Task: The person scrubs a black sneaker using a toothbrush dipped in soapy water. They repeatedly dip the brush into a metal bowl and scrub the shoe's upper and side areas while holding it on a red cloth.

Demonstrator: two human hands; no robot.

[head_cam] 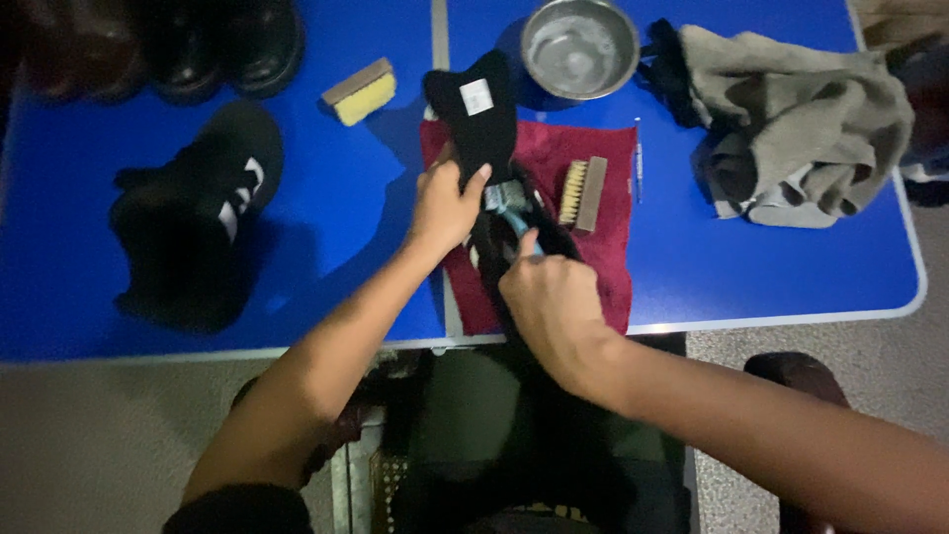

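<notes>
The left hand (447,206) gripped a black shoe with white stripes (486,129) lying on a dark red cloth (593,257) spread over the blue table (346,227). The right hand (550,307) closed around a small teal-handled brush (506,208), pressed against the shoe. Just right of the shoe lay a wooden bristle brush (583,194); farther off stood a round metal bowl (579,45). A second black shoe (203,208) sat well to the left.

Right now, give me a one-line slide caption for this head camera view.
Left hand steadies a black shoe on a red cloth while the right hand works a small blue-handled brush.
</notes>
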